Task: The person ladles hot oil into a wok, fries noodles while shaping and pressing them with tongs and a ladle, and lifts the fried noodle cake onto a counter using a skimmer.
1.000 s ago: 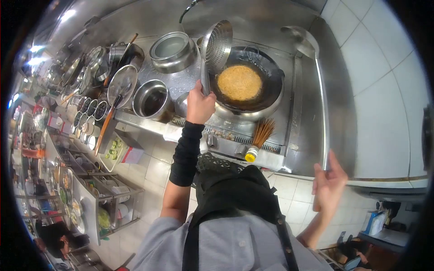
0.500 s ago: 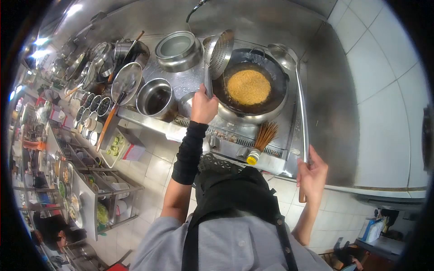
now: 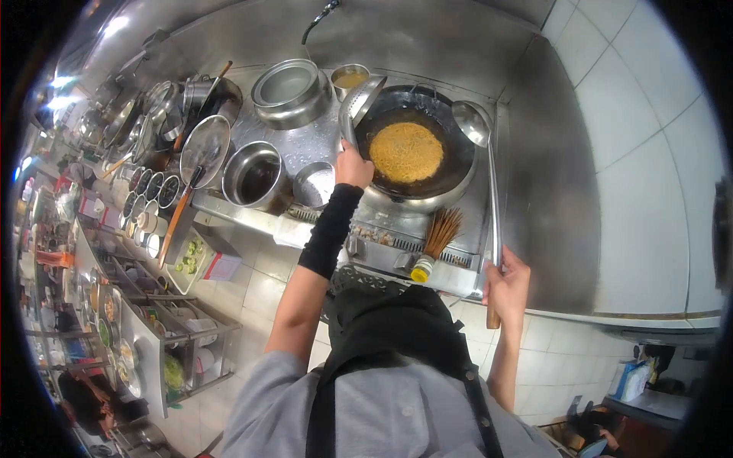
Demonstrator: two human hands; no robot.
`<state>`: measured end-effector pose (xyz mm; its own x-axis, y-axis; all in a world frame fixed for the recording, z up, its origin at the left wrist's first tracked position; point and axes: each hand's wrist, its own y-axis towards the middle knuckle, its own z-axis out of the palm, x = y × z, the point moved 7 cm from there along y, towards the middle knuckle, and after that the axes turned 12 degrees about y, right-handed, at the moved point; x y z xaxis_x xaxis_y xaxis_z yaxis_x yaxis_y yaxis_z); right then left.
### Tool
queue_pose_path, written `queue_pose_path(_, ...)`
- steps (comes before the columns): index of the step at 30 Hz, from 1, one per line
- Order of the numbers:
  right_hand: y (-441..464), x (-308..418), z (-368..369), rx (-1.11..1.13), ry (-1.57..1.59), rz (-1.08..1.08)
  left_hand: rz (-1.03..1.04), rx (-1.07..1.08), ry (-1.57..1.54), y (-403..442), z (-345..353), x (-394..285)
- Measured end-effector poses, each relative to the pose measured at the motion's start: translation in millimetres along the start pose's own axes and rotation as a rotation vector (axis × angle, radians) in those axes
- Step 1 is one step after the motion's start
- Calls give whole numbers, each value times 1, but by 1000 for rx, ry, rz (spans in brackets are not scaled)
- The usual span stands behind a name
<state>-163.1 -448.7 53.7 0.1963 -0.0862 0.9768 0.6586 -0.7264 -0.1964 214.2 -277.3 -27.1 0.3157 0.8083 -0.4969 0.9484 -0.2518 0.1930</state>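
Observation:
My left hand (image 3: 354,166) is closed round the handle of a perforated skimmer (image 3: 368,98). The skimmer's bowl is tilted over the left rim of a black wok (image 3: 458,145). Inside the wok a golden, crumbly mass (image 3: 406,152) spreads in dark liquid, probably oil. My right hand (image 3: 507,288) grips the wooden end of a long metal ladle (image 3: 471,122). The ladle's bowl hangs by the wok's upper right rim. In front of the wok a bamboo brush (image 3: 440,235) lies on the stove edge.
Left of the wok stand a steel pot (image 3: 256,175) with dark liquid, a small bowl (image 3: 314,185), a wide steel pot (image 3: 286,93) and a can of yellowish liquid (image 3: 350,79). A mesh strainer (image 3: 205,153) leans farther left. A tiled wall (image 3: 641,191) bounds the right side.
The skimmer has turned more edge-on, uncovering the can behind it. The ladle and my right hand have shifted slightly left, with its bowl lower. The golden mass looks flatter and wetter.

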Motion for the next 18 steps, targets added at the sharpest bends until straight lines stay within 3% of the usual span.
queue_pose_path(5,8,-17,-2,-19,14,-8,4,23,10,13,27,-10)
queue_pose_path(8,9,-23,-3,-48,52,2,-28,195,-5,10,42,-16)
queue_pose_path(11,10,-33,-6,-61,104,12,-23,202,-35,3,60,-16)
queue_pose_path(18,6,-68,-4,-144,171,12,-122,342,-313,-10,81,-15)
